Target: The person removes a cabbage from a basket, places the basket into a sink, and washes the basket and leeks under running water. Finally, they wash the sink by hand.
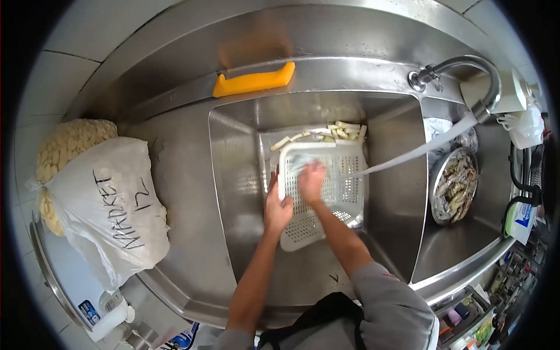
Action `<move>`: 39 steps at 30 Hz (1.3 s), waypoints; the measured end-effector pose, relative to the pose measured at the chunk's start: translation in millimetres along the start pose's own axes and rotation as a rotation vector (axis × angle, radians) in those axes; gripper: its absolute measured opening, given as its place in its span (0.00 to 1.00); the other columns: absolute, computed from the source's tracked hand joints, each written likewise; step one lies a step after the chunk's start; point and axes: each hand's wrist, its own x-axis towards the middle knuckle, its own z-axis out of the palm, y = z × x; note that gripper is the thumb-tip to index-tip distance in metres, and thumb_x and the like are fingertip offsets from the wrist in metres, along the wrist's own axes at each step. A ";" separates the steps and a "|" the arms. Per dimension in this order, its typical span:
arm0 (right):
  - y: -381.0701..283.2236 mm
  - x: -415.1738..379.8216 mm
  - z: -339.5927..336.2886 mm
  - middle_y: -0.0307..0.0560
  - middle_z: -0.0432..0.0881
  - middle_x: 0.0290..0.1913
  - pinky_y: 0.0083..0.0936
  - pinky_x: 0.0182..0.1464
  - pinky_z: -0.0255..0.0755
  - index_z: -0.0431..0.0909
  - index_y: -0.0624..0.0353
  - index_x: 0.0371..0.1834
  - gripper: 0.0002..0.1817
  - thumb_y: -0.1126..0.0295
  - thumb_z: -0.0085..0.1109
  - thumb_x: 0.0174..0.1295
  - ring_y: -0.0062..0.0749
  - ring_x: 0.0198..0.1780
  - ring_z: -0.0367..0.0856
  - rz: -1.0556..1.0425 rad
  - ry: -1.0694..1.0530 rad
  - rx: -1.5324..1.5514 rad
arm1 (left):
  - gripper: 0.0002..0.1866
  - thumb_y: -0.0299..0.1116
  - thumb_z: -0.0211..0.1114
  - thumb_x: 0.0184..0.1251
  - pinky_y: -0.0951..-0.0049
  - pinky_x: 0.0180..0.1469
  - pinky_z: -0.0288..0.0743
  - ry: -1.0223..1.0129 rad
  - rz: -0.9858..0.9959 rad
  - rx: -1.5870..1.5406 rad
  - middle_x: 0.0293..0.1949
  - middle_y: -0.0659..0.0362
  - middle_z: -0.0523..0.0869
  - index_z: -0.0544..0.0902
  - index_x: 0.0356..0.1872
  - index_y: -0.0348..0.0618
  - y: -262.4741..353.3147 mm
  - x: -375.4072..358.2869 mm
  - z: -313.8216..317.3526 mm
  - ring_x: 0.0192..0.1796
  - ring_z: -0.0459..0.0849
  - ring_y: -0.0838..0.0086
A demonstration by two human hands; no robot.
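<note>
Nearest, the bare left hand (278,213) is wrapped firmly round the left rim of a white, rectangular, perforated plastic basket (302,232), its thumb over the edge. The bare right hand (312,182) is inside the basket and blurred: how far its grip is closed cannot be made out, nor whether the pale blur at its fingertips is something held.

The basket lies tilted within a deep, grey stainless-steel sink basin (239,175). With its thin, hole-punched walls it should be light and fairly stiff, flexing a little if pressed mid-wall. Wet, it is likely to slide on steel and slip under the fingers; it should take knocks well. The rim looks the best place to take hold, as its edge gives the fingers something to hook; two opposite sides would keep it level, while one alone may let it swing.

Beyond the basket's far edge lie pale, cut, stalk-shaped pieces (348,129), probably firm and slick. A whitish stream of water (420,150) slants in from the right onto the basket, and its push could nudge something so light. Farther off is its source, a curved chrome tap (481,111).
</note>
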 end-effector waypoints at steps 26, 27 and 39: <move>82.8 -59.2 -43.6 0.46 0.72 0.45 0.37 0.48 0.61 0.74 0.50 0.31 0.11 0.76 0.56 0.42 0.46 0.44 0.68 -0.375 -0.516 0.049 | 0.13 0.35 0.56 0.63 0.77 0.37 0.71 0.088 0.082 -0.056 0.30 0.58 0.82 0.77 0.39 0.33 -2.6 11.5 -3.1 0.34 0.76 0.80; 87.1 -57.5 -44.1 0.46 0.72 0.45 0.37 0.48 0.61 0.74 0.50 0.31 0.11 0.76 0.56 0.42 0.46 0.44 0.68 -0.366 -0.528 0.043 | 0.13 0.35 0.56 0.63 0.77 0.37 0.71 0.082 0.070 -0.063 0.30 0.58 0.82 0.77 0.39 0.33 -5.9 12.7 -2.3 0.34 0.76 0.80; 21.1 56.3 -204.0 0.44 0.80 0.33 0.23 0.41 0.70 0.75 0.66 0.42 0.13 0.68 0.47 0.61 0.25 0.37 0.76 0.327 -0.210 0.119 | 0.34 0.19 0.51 0.55 0.57 0.64 0.51 0.224 0.201 0.017 0.64 0.39 0.52 0.56 0.65 0.53 75.2 9.7 70.2 0.66 0.52 0.46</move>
